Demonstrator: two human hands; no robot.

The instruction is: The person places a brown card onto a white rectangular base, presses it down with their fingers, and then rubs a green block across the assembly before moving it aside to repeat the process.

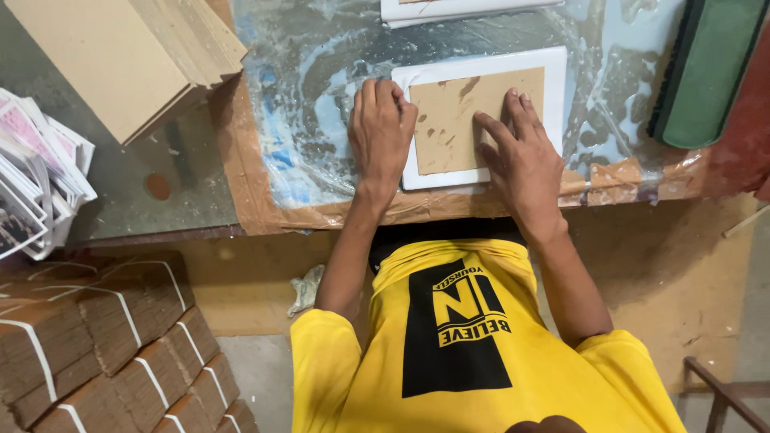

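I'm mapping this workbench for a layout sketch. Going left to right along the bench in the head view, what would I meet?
Fanned stack of printed cards → stack of plain brown boards → left hand → brown board on a white sheet → right hand → green roller.

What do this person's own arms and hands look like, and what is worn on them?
Both arms are bare from the short yellow sleeves of a T-shirt with a black printed panel on the chest. The left hand and right hand are bare: no gloves, rings, watch or wristbands show.
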